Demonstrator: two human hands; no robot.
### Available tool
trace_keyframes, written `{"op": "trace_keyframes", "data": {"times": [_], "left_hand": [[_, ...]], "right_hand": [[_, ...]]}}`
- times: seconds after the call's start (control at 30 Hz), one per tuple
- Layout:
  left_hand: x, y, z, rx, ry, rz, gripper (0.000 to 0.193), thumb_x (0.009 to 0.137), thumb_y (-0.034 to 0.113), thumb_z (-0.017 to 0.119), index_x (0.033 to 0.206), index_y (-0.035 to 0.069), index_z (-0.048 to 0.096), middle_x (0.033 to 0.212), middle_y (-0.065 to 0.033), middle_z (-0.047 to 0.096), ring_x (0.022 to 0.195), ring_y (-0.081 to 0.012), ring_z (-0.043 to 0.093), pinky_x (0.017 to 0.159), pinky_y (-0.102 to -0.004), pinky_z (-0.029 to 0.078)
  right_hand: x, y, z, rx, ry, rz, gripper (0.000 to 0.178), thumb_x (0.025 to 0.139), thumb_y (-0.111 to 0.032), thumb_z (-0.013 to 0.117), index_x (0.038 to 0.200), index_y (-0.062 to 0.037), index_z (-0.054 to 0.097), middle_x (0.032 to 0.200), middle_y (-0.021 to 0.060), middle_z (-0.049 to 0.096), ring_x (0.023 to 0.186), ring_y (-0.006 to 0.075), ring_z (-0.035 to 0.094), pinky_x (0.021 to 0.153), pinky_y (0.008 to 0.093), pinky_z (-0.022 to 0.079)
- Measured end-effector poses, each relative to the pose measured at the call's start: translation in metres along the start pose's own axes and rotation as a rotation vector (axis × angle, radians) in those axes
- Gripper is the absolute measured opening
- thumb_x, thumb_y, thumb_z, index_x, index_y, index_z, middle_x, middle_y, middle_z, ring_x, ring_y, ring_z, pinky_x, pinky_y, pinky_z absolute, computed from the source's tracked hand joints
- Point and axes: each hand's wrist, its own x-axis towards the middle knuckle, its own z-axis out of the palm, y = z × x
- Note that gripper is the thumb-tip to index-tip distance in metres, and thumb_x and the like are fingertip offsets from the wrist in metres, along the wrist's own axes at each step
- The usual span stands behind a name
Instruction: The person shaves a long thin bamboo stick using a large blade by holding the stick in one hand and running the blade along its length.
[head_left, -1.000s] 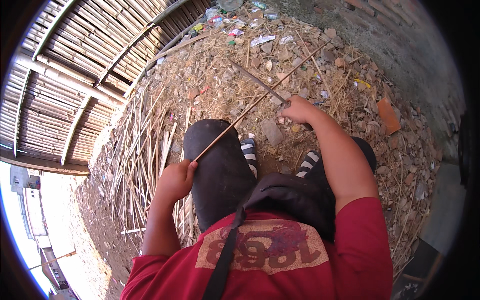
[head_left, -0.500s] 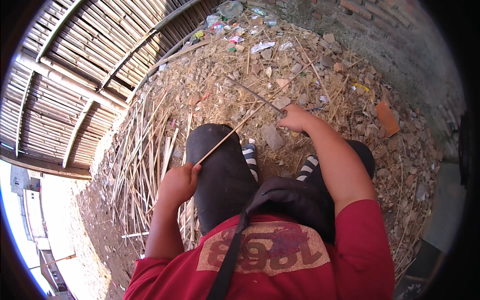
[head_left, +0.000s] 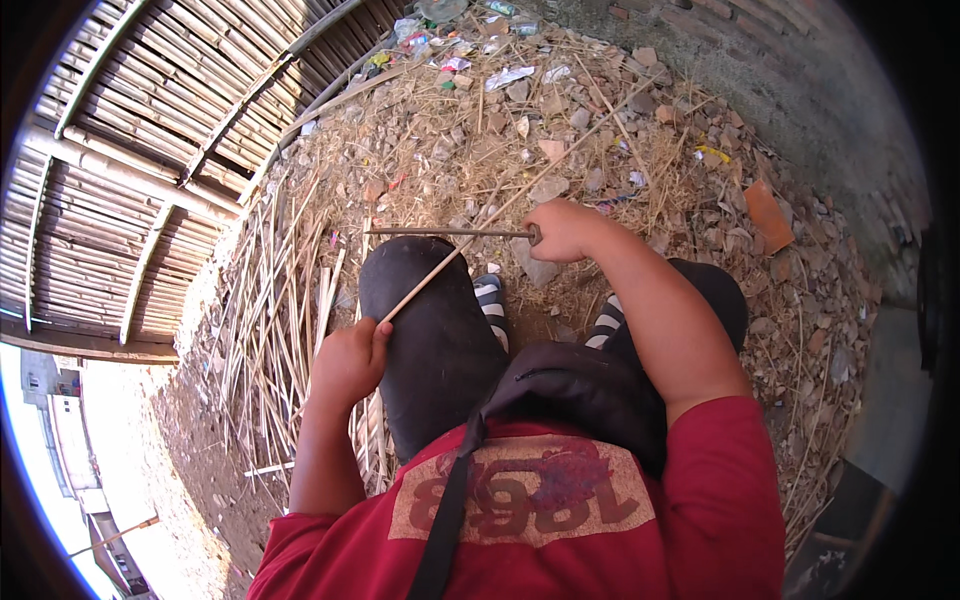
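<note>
My left hand (head_left: 350, 362) is closed around the near end of a long, thin bamboo stick (head_left: 425, 279). The stick slants up and away to the right, passing over my left knee (head_left: 412, 262). My right hand (head_left: 568, 229) grips the handle of a long, narrow knife (head_left: 440, 232), its blade pointing left above that knee. The blade crosses the stick just beyond the knee; whether they touch I cannot tell. My fingers hide most of the handle.
Several split bamboo strips (head_left: 262, 310) lie on the ground to my left. Beyond my striped sandals (head_left: 492, 305) spreads rubble with straw and litter. A bamboo wall (head_left: 130, 180) stands at far left, a brick wall (head_left: 800, 110) at far right. An orange tile (head_left: 768, 217) leans in the rubble.
My right hand has shifted slightly left and turned the knife, so its blade has swung from slanting away to lying level across the stick. My left hand keeps its hold.
</note>
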Motion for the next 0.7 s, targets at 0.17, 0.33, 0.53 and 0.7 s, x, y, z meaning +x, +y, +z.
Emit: {"op": "trace_keyframes", "data": {"times": [0.17,0.33,0.53,0.7], "left_hand": [[0.001,0.000,-0.004,0.032,0.005,-0.005,0.042,0.104,0.036,0.048,0.084,0.002,0.060,0.076,-0.0259,0.065,0.076,-0.0480,0.063,0.071,-0.0592,0.047],[-0.002,0.005,-0.001,0.056,0.012,-0.014,0.041,0.103,0.038,0.050,0.084,0.003,0.059,0.075,-0.0254,0.065,0.075,-0.0478,0.064,0.068,-0.0590,0.047],[-0.001,-0.006,0.003,-0.008,0.030,0.019,0.040,0.103,0.038,0.051,0.085,0.003,0.058,0.075,-0.0247,0.065,0.074,-0.0481,0.063,0.067,-0.0590,0.047],[-0.002,-0.006,0.006,0.013,0.045,0.030,0.039,0.103,0.037,0.051,0.085,0.003,0.059,0.074,-0.0253,0.064,0.074,-0.0488,0.062,0.068,-0.0582,0.046]], "right_hand": [[-0.005,0.056,-0.021,0.370,0.067,0.432,0.050,0.071,-0.027,0.073,0.113,-0.0006,0.071,0.093,0.0207,0.073,0.083,0.0309,0.071,0.076,0.0394,0.056],[-0.005,0.029,-0.007,0.148,0.070,0.222,0.055,0.072,-0.030,0.072,0.119,-0.0008,0.069,0.102,0.0233,0.072,0.098,0.0348,0.070,0.086,0.0406,0.054],[-0.010,0.029,-0.027,0.342,-0.076,0.325,0.056,0.072,-0.032,0.074,0.117,0.0004,0.069,0.106,0.0235,0.072,0.101,0.0359,0.069,0.089,0.0418,0.054],[-0.010,0.042,-0.009,0.221,0.255,0.250,0.048,0.072,-0.030,0.072,0.109,0.0014,0.070,0.103,0.0210,0.073,0.091,0.0353,0.071,0.080,0.0423,0.056]]}}
